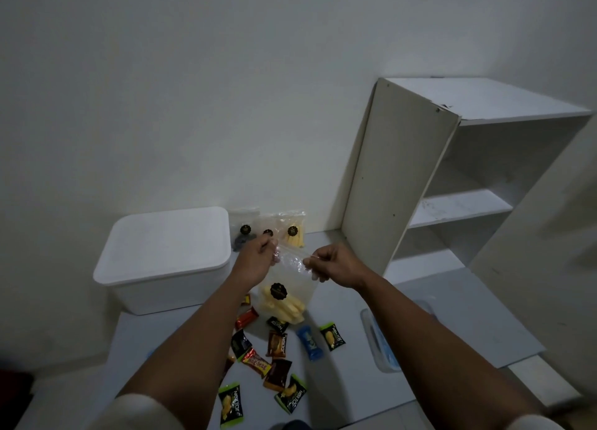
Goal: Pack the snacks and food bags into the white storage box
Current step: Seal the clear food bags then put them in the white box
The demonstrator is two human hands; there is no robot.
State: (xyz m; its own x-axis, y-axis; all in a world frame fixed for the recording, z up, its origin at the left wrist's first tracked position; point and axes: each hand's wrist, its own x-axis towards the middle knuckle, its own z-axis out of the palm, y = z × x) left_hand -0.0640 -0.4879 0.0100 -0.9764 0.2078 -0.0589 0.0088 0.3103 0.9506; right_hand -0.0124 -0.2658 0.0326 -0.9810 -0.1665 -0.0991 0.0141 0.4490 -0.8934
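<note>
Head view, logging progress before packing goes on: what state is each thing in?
White storage box: lid on, shut.
Clear food bag: held up by its top edge, yellow sticks inside.
Left hand: pinching the bag's top.
Right hand: pinching the bag's top.
Small snack packets: loose on the floor, unpacked.
Shelf unit: nothing visible on its shelves.

Both hands, left (255, 261) and right (336, 264), pinch a clear snack bag (287, 287) beside the lidded white storage box (168, 255).

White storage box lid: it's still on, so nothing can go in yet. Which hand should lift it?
Left, probably. The left hand is nearer the white storage box, which sits on that side. The right hand could keep the clear food bag that both pinch.
</note>
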